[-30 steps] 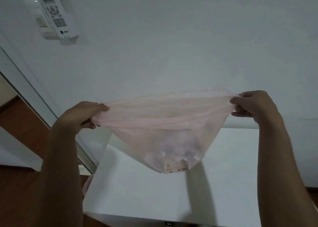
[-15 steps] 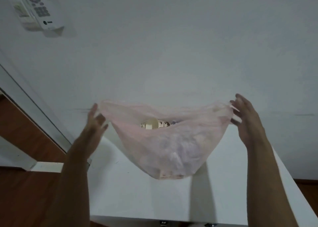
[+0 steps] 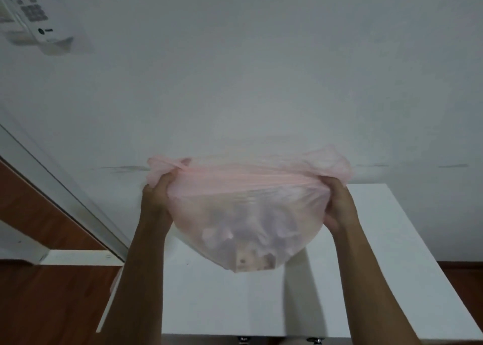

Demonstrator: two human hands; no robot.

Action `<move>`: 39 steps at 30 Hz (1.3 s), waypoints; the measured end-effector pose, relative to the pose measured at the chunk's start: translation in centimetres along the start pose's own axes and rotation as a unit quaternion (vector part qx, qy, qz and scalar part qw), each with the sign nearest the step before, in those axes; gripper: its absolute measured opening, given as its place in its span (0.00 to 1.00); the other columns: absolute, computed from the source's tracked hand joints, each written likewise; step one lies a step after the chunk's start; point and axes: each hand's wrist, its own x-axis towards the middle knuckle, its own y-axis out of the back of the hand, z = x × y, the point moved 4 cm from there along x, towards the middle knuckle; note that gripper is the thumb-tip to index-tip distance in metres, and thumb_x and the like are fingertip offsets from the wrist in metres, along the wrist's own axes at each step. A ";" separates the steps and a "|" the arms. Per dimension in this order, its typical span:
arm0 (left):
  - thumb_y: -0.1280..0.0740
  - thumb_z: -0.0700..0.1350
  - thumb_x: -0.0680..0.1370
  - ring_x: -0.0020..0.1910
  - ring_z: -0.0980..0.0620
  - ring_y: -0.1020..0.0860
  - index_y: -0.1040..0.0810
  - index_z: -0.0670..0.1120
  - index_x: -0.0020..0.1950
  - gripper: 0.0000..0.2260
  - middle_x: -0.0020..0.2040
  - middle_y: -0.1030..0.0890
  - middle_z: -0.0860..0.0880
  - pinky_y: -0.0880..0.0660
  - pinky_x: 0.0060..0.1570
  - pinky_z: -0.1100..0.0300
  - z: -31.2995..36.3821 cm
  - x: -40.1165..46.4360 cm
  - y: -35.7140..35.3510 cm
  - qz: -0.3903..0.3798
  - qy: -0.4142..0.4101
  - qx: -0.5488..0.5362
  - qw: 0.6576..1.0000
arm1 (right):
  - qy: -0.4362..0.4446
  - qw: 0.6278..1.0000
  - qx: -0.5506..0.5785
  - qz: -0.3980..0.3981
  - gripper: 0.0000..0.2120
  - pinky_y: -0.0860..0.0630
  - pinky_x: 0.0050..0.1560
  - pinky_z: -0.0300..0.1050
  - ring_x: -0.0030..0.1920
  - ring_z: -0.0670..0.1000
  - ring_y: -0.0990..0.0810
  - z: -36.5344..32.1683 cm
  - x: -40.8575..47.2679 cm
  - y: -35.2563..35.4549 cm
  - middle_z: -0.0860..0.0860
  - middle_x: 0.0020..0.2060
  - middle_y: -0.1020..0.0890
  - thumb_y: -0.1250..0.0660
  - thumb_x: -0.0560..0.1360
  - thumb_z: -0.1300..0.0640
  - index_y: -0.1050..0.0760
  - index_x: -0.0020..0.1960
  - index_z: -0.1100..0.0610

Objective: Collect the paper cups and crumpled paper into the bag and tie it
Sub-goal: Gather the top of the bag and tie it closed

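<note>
Along the bottom of the frame two bare forearms reach up and away, and between them lies the white surface (image 3: 261, 305), with nothing I can see left on it, which suggests the collecting is done. Just above it, mid-frame, hangs the pink bag (image 3: 248, 214), held clear of the surface so its load sags to the bottom; through the thin film I can make out pale crumpled paper (image 3: 271, 227) and what looks like a printed paper cup (image 3: 254, 261) at the lowest point. The left hand (image 3: 159, 190) is clenched round a gathered corner of the rim, and the right hand (image 3: 337, 201) grips the opposite corner the same way. The mouth is drawn taut between them, probably to make two tails for knotting; no knot shows yet. Beyond is the plain wall (image 3: 261, 70), and at upper left a remote control (image 3: 34, 12) sits in its holder.
</note>
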 end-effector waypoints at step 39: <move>0.42 0.55 0.83 0.35 0.54 0.18 0.16 0.52 0.42 0.18 0.34 0.17 0.55 0.21 0.37 0.63 -1.7 -4.9 -6.8 -0.206 0.125 0.171 0.955 | 0.038 0.719 -0.660 -0.212 0.11 0.26 0.44 0.44 0.39 0.45 0.21 5.9 -2.4 -8.7 0.46 0.41 0.16 0.38 0.80 0.54 0.18 0.44 0.53</move>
